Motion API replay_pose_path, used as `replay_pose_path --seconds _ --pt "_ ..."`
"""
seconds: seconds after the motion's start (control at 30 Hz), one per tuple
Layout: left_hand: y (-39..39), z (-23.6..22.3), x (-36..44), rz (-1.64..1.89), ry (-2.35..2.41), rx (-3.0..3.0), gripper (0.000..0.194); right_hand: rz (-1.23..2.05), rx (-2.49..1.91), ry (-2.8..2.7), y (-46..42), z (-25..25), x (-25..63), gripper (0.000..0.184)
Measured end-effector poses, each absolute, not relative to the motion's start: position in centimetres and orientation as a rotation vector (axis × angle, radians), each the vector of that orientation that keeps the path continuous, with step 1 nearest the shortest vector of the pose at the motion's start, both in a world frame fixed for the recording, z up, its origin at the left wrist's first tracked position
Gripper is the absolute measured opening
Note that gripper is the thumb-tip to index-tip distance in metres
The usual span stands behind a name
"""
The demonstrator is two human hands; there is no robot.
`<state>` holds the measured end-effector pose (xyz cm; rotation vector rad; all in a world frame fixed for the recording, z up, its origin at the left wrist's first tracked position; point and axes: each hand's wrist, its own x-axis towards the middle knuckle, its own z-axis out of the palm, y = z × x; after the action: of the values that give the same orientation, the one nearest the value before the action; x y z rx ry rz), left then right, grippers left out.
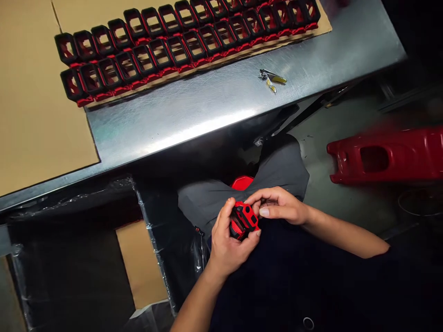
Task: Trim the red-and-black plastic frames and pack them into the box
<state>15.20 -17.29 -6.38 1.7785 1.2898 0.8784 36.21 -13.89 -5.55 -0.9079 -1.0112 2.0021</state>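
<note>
In the head view a small red and black plastic housing (246, 215) is held over my lap. My left hand (228, 246) is closed round it, thumb on the lower right edge and fingers along the left side. Its upper face has a round hole and slots. My right hand (282, 206) is at its right edge, with bent fingers against it and the thumb just beside. Whether a small piece is between those fingertips is hidden. A pair of nippers (272, 79) with yellow handles lies spread on the metal bench (194, 121), apart from both hands.
Two rows of similar red and black housings (143, 60) stand on cardboard (38, 138) on the bench. A red plastic stool (408, 157) is on the floor to the right. Below the bench at left, black plastic sheeting (79, 258) surrounds a cardboard piece (140, 265).
</note>
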Motion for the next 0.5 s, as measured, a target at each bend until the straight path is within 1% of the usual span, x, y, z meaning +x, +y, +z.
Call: replay_pose_path --seconds 0.07,0.17,0.23,0.37,0.5 --pt "-17.0 -6.2 15.4 0.898 1.246 1.863 0.077 2.040 -0.897 -0.940 -13.8 -5.3 36.1 0.034" --pt "-16.6 -6.3 15.7 0.939 1.189 1.952 0.075 2.026 -0.945 -1.000 -13.7 -4.8 35.7 0.031" --pt "-16.4 -6.6 15.7 0.992 1.152 2.023 0.075 1.920 -1.020 -1.141 -13.7 -4.4 35.4 0.030" --pt "-16.5 -7.7 15.6 1.084 1.104 2.138 0.082 1.566 -1.097 -1.446 -13.7 -4.0 35.1 0.027" --pt "-16.6 -8.7 15.5 1.141 1.100 2.150 0.090 1.438 -1.052 -1.543 -13.8 -3.9 35.1 0.022"
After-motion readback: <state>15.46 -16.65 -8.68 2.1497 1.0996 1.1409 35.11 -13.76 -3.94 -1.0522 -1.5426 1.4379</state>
